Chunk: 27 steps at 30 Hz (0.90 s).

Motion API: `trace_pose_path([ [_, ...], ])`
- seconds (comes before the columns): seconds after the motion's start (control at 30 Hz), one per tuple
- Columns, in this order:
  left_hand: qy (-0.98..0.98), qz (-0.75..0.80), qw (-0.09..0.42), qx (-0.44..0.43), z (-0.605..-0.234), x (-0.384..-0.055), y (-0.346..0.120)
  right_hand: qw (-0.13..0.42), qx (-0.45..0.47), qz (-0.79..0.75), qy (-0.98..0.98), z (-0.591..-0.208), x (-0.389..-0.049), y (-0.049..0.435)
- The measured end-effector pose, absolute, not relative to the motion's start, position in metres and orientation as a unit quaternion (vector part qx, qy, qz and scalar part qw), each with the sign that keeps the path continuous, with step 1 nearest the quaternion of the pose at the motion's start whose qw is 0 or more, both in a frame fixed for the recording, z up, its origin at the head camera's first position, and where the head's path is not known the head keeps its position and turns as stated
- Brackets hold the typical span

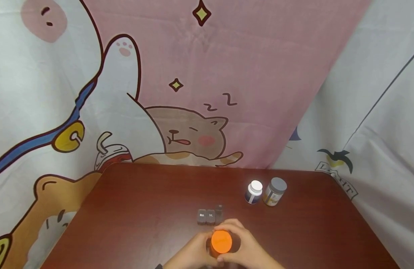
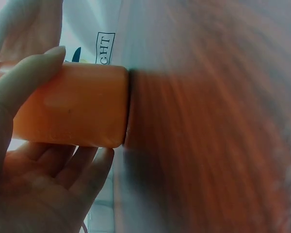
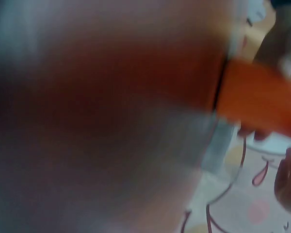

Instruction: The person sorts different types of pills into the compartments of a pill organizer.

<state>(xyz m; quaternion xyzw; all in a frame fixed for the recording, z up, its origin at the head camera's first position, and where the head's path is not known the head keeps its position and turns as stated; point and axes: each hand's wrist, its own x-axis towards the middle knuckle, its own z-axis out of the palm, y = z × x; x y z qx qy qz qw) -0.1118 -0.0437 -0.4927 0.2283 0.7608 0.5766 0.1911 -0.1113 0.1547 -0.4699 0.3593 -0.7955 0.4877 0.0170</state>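
An orange pill bottle [image 2: 72, 107] stands upright with its base at the tabletop, between both hands. Its round orange cap [image 1: 221, 241] faces up in the head view. My left hand [image 1: 196, 249] grips the bottle's body, thumb across one side and fingers along the other, as the left wrist view shows. My right hand [image 1: 245, 246] curls round the bottle's upper end, with thumb and fingers at the cap and a gap before the palm. Just beyond the hands lies a dark pill organizer [image 1: 207, 216] with lettered lids; its right-hand compartment looks different, perhaps with the lid up.
A white-capped bottle [image 1: 254, 192] with a dark label and a grey-lidded jar [image 1: 275, 191] stand side by side at the back right of the brown table [image 1: 153, 198]. Behind the table hangs a cartoon-printed cloth [image 1: 260, 74]. The right wrist view is badly blurred.
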Motion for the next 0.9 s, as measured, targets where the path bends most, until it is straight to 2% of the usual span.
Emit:
trace_pose_path([
  [0.13, 0.762, 0.576, 0.203, 0.215, -0.491, -0.113, -0.045, -0.031, 0.432, 0.473, -0.767, -0.463, -0.13, 0.158],
  [0.33, 0.761, 0.576, 0.226, 0.196, -0.49, -0.112, -0.047, -0.177, 0.508, 0.482, -0.692, -0.453, -0.154, 0.159],
  [0.47, 0.768, 0.568, 0.222, 0.195, -0.492, -0.112, -0.047, -0.243, 0.53, 0.491, -0.647, -0.449, -0.163, 0.157],
  [0.6, 0.775, 0.562, 0.213, 0.195, -0.494, -0.112, -0.046, -0.271, 0.547, 0.489, -0.623, -0.447, -0.167, 0.156],
  [0.7, 0.767, 0.572, 0.209, 0.203, -0.494, -0.112, -0.047, -0.272, 0.547, 0.49, -0.622, -0.448, -0.165, 0.156],
  [0.87, 0.745, 0.588, 0.206, 0.238, -0.496, -0.113, -0.047, -0.237, 0.491, 0.518, -0.659, -0.453, -0.153, 0.165],
  [0.9, 0.744, 0.588, 0.207, 0.241, -0.496, -0.114, -0.047, -0.214, 0.472, 0.523, -0.677, -0.454, -0.148, 0.167],
])
